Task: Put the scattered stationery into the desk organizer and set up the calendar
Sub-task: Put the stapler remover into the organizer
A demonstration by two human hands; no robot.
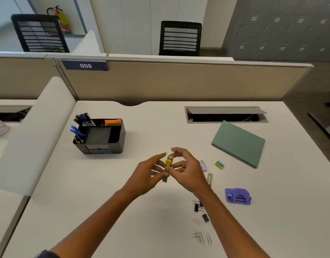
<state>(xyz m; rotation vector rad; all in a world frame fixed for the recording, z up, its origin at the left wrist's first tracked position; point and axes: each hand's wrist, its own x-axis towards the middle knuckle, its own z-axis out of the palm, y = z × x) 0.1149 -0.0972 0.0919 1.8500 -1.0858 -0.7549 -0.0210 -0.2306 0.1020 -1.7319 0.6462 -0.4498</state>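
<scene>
Head cam: right hand pinching small yellow plastic stapler mid-air above desk, left hand fingers loose beside it. Tip: carry steady to black plastic desk organizer, drop in empty middle slot.

**Desk surface and its load**

Before you: one white desk, with a tan partition along its far edge and an open cable hatch set into the top at far right.

Lying directly on it, you have:
- black desk organizer, far left, holding pens and orange sticky notes;
- green spiral notebook, flat, just in front of the hatch;
- small yellow-and-teal eraser, near the notebook's front corner;
- purple hole punch, right of centre;
- black binder clips, near the punch;
- loose wire paper clips, at the near edge.
</scene>
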